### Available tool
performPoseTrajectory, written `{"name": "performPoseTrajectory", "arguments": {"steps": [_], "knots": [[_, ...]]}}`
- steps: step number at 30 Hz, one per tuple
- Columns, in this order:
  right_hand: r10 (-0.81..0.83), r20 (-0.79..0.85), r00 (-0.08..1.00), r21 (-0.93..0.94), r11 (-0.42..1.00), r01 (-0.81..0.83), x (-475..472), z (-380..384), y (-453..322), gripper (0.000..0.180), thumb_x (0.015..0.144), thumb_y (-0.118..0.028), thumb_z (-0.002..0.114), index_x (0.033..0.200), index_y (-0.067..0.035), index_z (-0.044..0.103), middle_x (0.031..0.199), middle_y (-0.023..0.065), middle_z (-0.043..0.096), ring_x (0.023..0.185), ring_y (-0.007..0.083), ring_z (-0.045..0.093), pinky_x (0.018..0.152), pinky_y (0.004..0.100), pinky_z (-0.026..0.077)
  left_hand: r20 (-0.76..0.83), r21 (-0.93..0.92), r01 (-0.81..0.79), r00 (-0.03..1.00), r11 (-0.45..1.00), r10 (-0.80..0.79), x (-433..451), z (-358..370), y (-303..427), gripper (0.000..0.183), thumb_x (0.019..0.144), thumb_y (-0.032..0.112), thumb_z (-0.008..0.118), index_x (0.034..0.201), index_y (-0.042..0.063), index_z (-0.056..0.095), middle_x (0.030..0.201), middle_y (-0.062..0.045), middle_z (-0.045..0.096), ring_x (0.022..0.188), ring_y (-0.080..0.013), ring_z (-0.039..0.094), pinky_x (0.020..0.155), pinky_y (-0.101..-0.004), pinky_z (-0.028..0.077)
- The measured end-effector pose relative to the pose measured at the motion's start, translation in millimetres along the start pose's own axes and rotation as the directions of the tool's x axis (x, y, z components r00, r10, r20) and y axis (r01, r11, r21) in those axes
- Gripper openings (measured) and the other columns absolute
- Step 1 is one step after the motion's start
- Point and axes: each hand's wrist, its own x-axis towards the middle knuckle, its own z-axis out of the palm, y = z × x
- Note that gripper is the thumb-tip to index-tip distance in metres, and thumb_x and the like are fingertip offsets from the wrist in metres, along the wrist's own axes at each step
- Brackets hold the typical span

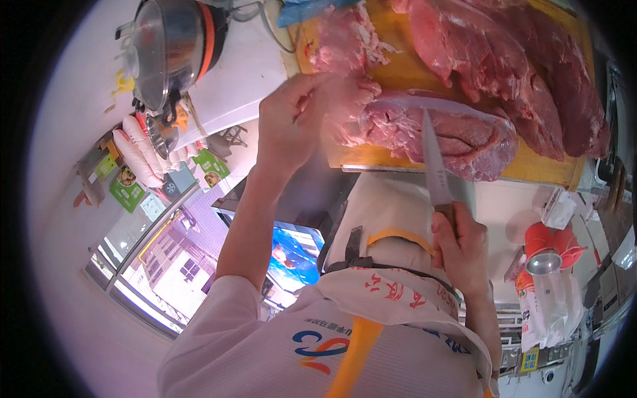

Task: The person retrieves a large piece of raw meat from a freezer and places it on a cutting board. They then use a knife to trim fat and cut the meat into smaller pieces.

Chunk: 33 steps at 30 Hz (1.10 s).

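Observation:
A large cut of raw meat (pixel 477 134) lies along the near edge of a yellow cutting board (pixel 413 72), with a pale layer along its far side. My right hand (pixel 460 244) grips the handle of a knife (pixel 434 161). Its blade points away from me, and the tip lies over the middle of the cut. At the cut's left end, my left hand (pixel 293 114) holds a blurred flap of meat (pixel 346 107); the fingertips are partly hidden. Beyond that hand is a smaller heap of meat trimmings (pixel 343 42) with whitish fat.
Two long raw meat pieces (pixel 477 45) (pixel 562 74) occupy the board's right side. An electric pot with a glass lid (pixel 159 49) stands on the white counter (pixel 239 84) at left. Red containers (pixel 547 236) and a plastic bag (pixel 552 303) are at lower right.

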Motion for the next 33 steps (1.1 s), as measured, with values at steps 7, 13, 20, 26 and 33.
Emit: {"name": "performPoseTrajectory", "arguments": {"steps": [7,13,20,26,33], "knots": [[-0.018,-0.034,0.999,0.14,0.99,0.023,-11,-1,-12,0.015,0.108,-0.014,0.062,0.106,0.001,0.063,0.068,0.0034,0.063,0.048,0.0109,0.056,0.046,0.0318,0.045,-0.008,-0.104,0.117,0.993,0.988,-0.118,48,6,4,0.021,0.095,0.015,0.084,0.109,-0.001,0.083,0.085,-0.005,0.077,0.075,-0.0061,0.064,0.067,-0.0231,0.05],[-0.028,-0.099,0.995,0.205,0.978,0.048,-17,4,-14,0.018,0.11,-0.015,0.06,0.101,0.0,0.061,0.065,0.0014,0.06,0.045,0.0084,0.053,0.042,0.0277,0.041,-0.193,0.188,0.113,0.978,0.976,-0.076,66,20,-1,0.027,0.082,0.02,0.094,0.094,0.0,0.08,0.076,-0.003,0.074,0.065,-0.01,0.063,0.062,-0.0278,0.05],[-0.081,-0.132,0.988,0.192,0.976,0.106,-27,-5,-13,0.023,0.111,-0.019,0.058,0.098,0.0,0.06,0.063,0.0011,0.058,0.043,0.0077,0.052,0.041,0.0271,0.037,-0.261,0.217,0.011,0.964,0.976,0.048,64,10,-11,0.023,0.082,0.015,0.093,0.091,0.001,0.077,0.077,-0.003,0.071,0.069,-0.0107,0.064,0.065,-0.0281,0.051],[-0.087,-0.193,0.977,0.205,0.97,0.127,-35,-6,-15,0.024,0.111,-0.02,0.06,0.097,-0.001,0.059,0.062,0.001,0.058,0.043,0.0076,0.05,0.041,0.0269,0.037,0.026,-0.29,0.201,0.979,0.935,-0.202,49,-14,4,0.016,0.097,0.013,0.078,0.109,0.003,0.076,0.092,-0.003,0.074,0.082,-0.013,0.066,0.072,-0.0289,0.052],[-0.151,-0.204,0.967,0.205,0.96,0.193,-40,-8,-18,0.025,0.111,-0.02,0.06,0.094,-0.002,0.057,0.062,0.0012,0.057,0.042,0.0077,0.049,0.041,0.0264,0.037,0.387,-0.562,0.474,0.875,0.677,-0.292,54,-9,-11,0.022,0.102,0.014,0.067,0.118,-0.001,0.074,0.105,-0.008,0.078,0.086,-0.0149,0.069,0.075,-0.0293,0.054]]}}
